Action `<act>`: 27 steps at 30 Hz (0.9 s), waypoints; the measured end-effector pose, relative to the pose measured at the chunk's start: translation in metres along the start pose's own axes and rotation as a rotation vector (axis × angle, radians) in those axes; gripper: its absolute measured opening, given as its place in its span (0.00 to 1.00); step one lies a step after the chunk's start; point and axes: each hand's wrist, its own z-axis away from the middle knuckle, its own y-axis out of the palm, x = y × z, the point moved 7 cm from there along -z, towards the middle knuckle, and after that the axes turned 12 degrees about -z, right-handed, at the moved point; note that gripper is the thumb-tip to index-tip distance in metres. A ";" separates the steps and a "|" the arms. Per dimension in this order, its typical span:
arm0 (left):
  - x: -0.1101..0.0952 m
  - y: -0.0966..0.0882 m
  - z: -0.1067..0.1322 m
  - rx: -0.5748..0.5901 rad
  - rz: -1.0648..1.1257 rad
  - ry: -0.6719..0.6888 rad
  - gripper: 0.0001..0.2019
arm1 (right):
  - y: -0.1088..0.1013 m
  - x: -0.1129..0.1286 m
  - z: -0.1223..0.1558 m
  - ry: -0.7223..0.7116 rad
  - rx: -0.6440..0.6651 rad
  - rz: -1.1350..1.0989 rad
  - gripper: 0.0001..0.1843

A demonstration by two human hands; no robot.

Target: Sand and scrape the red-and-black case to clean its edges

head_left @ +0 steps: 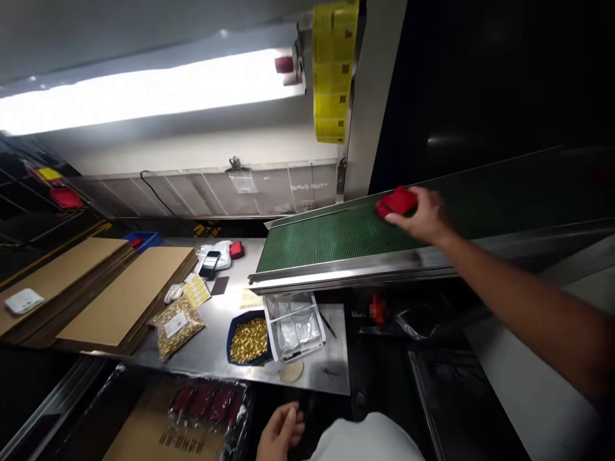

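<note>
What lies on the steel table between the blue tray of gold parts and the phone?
In the head view, a black card lies between the blue tray and the phone.

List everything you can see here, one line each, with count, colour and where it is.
red pouch: one, red, on the green belt under the right hand
conveyor belt: one, green, slanting above the table
blue tray: one, blue, full of small gold pieces, table front
clear box: one, clear, right of the blue tray
bag of gold pieces: one, clear with white label, left of the tray
cardboard sheets: two stacks, brown, table left
phone: one, black, table back
yellow labels: one strip, yellow, hanging above
right hand: gripping the red pouch
left hand: empty, fingers curled, low by the table edge
</note>
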 end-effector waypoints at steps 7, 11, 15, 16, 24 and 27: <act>-0.019 0.022 -0.003 0.476 0.499 -0.115 0.37 | 0.138 0.157 0.306 -0.694 0.882 -0.689 0.60; -0.014 -0.011 -0.002 0.467 0.597 -0.011 0.26 | 0.179 0.139 0.360 -0.523 0.990 -0.711 0.65; 0.003 -0.054 -0.007 0.275 0.547 0.045 0.26 | 0.250 0.076 0.378 -0.103 1.050 -0.386 0.36; 0.004 -0.064 -0.006 0.224 0.548 0.065 0.26 | 0.270 0.064 0.384 -0.059 1.049 -0.304 0.26; -0.022 -0.100 0.041 0.190 0.600 0.262 0.27 | 0.382 0.053 0.426 -0.148 1.096 -0.048 0.27; -0.034 -0.111 0.055 0.169 0.618 0.345 0.31 | 0.393 0.050 0.429 -0.174 1.110 -0.085 0.19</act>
